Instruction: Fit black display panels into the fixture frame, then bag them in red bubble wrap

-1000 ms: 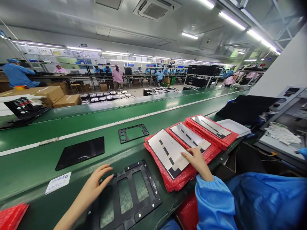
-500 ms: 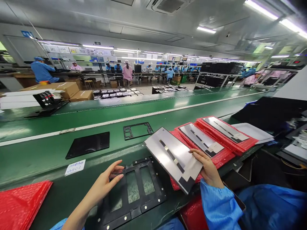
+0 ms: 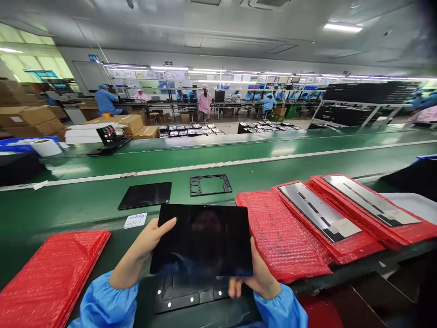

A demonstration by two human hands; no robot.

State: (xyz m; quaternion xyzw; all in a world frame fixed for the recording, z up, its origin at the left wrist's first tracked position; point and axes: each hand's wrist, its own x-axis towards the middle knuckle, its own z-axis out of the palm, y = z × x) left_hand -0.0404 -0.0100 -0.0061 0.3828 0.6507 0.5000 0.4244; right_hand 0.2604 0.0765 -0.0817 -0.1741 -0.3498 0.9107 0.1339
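Both hands hold a tablet display panel (image 3: 205,239), its glossy black face toward me. My left hand (image 3: 152,239) grips the left edge, thumb on the front. At the right edge my right hand (image 3: 257,269) closes round the panel, some fingers showing below the bottom edge. Under the panel lies a black fixture frame (image 3: 191,299) with pale round dots, mostly hidden by it. Beyond are a flat black panel (image 3: 145,195) and a thin black tablet frame (image 3: 210,185). To the right, silver-backed display panels (image 3: 317,212) lie on red bubble-wrap bags (image 3: 280,232).
A stack of red bubble-wrap bags (image 3: 54,278) lies at the left. A handwritten label (image 3: 135,220) is on the green bench. A black stand (image 3: 111,139) and cardboard boxes (image 3: 145,132) are farther back. Several people work at distant benches.
The display panel has moved left from the red bags to above the fixture and been turned from silver back to black face. My left hand has taken hold of it. The view has shifted left.
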